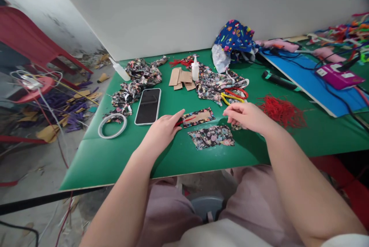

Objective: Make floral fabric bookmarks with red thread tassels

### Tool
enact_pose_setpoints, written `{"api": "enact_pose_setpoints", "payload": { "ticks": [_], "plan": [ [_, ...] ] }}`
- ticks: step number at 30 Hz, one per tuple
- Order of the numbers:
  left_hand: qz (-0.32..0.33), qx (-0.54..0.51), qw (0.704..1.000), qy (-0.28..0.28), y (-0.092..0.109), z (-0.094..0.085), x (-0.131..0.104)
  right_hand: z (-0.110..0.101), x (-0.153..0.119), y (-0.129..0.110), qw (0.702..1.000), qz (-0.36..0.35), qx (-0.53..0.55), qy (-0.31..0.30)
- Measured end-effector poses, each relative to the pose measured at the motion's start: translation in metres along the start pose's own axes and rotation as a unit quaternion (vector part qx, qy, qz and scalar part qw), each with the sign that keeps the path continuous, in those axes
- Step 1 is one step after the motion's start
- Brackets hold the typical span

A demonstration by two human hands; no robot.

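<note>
A cardboard strip edged with floral fabric (198,117) lies on the green table (115,158), with red string across its left part. My left hand (167,127) rests at the strip's left end, fingers apart, over the red string. To the right of the strip, my right hand (242,115) hovers with its fingers drawn together; whatever is between them is too small to make out. Nearer the front edge lies a flat piece of floral fabric (211,138). Just behind my right hand are scissors with red and yellow handles (235,95).
A phone (148,106), a tape roll (112,126) and crumpled floral fabric (144,72) sit at the left. Behind are cardboard pieces (181,78) and a glue bottle (195,69). Red strings (282,111) and a blue board (302,82) lie at the right.
</note>
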State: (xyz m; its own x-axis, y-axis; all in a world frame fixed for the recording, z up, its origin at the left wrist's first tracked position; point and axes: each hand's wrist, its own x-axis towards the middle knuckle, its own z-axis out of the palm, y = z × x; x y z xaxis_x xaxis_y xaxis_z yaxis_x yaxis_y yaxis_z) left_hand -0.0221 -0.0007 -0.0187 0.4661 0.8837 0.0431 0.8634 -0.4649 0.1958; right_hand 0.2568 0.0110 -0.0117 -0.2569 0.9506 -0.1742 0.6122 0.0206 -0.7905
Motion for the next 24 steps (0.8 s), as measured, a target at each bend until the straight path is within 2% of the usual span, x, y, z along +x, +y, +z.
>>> {"api": "enact_pose_setpoints", "payload": {
  "ticks": [3, 5, 8, 11, 16, 21, 24],
  "plan": [
    [0.004, 0.01, 1.0, 0.014, -0.001, 0.002, 0.0, 0.013, 0.006, -0.003, 0.989, -0.075, -0.094, 0.085],
    [0.02, 0.02, 0.999, 0.024, -0.001, 0.005, 0.001, 0.025, 0.009, -0.005, 0.973, -0.139, -0.146, 0.114],
    [0.039, 0.028, 0.998, 0.037, 0.001, 0.008, 0.002, 0.039, 0.013, -0.006, 0.957, -0.201, -0.181, 0.104],
    [0.034, 0.01, 0.999, 0.039, 0.005, 0.007, 0.002, 0.048, 0.015, -0.005, 0.95, -0.221, -0.201, 0.088],
    [-0.004, -0.116, 0.991, 0.066, 0.009, 0.004, 0.002, 0.053, 0.015, -0.005, 0.939, -0.246, -0.225, 0.085],
    [-0.038, -0.316, 0.943, 0.092, 0.01, 0.006, 0.002, 0.057, 0.017, -0.004, 0.921, -0.252, -0.272, 0.118],
    [-0.066, -0.371, 0.923, 0.078, 0.012, 0.004, 0.002, 0.056, 0.02, -0.003, 0.917, -0.253, -0.271, 0.149]
  ]
}}
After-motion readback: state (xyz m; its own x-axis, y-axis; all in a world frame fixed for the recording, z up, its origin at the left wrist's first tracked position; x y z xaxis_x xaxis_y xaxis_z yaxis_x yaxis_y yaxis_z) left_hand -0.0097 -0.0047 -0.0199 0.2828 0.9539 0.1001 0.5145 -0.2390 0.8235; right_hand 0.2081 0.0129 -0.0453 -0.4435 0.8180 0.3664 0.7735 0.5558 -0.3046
